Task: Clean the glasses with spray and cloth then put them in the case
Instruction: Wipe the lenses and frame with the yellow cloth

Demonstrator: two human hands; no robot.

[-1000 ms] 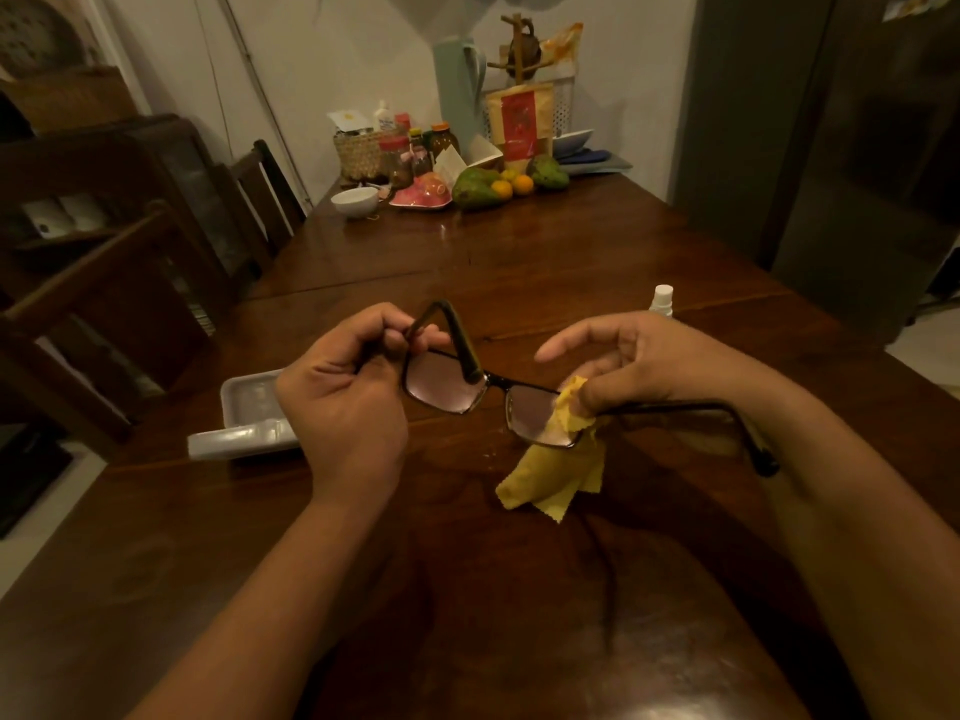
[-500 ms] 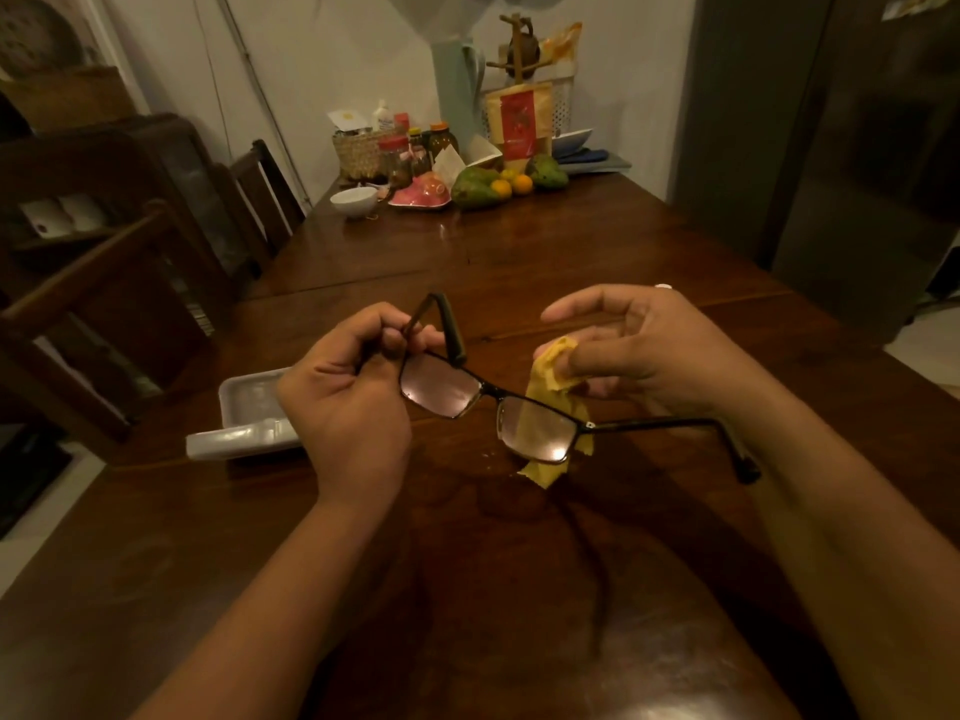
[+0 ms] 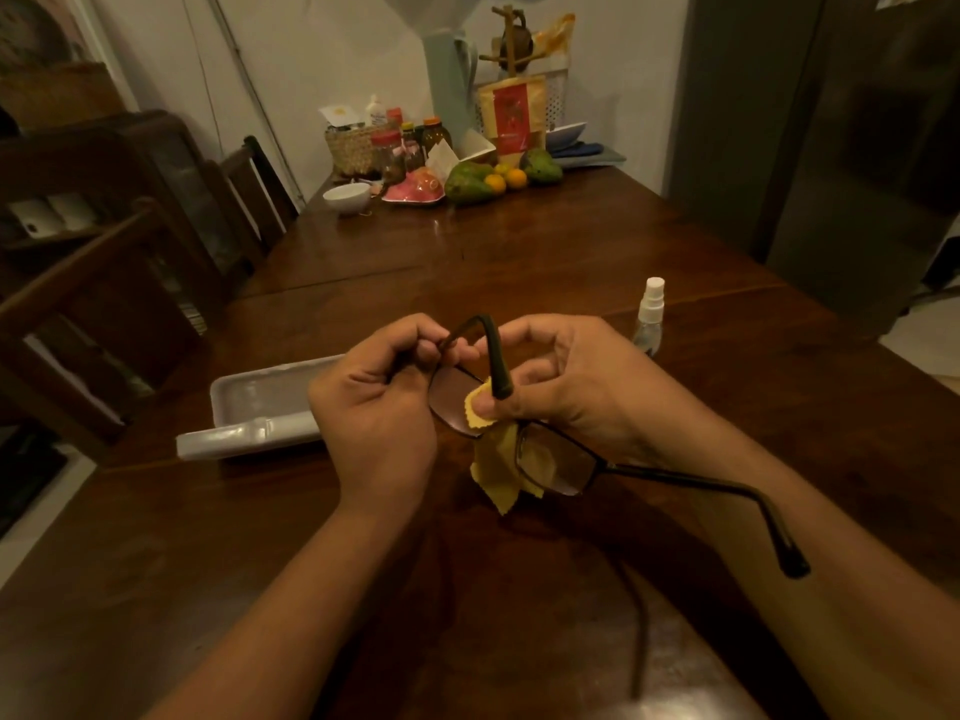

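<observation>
Case [image 3: 260, 407] lies beside the left hand [image 3: 374, 407], spray [image 3: 649, 324] beyond the right hand [image 3: 571, 381]. Left hand grips the glasses [image 3: 561, 475] by a temple. Right hand pinches the cloth [image 3: 498, 475] against a lens.

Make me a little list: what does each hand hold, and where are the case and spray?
left hand: holds the glasses by one end
right hand: pinches the yellow cloth on a lens
case: open on the table, left of the hands
spray bottle: upright on the table, beyond the right hand
step: wiping; glasses not yet in case
</observation>
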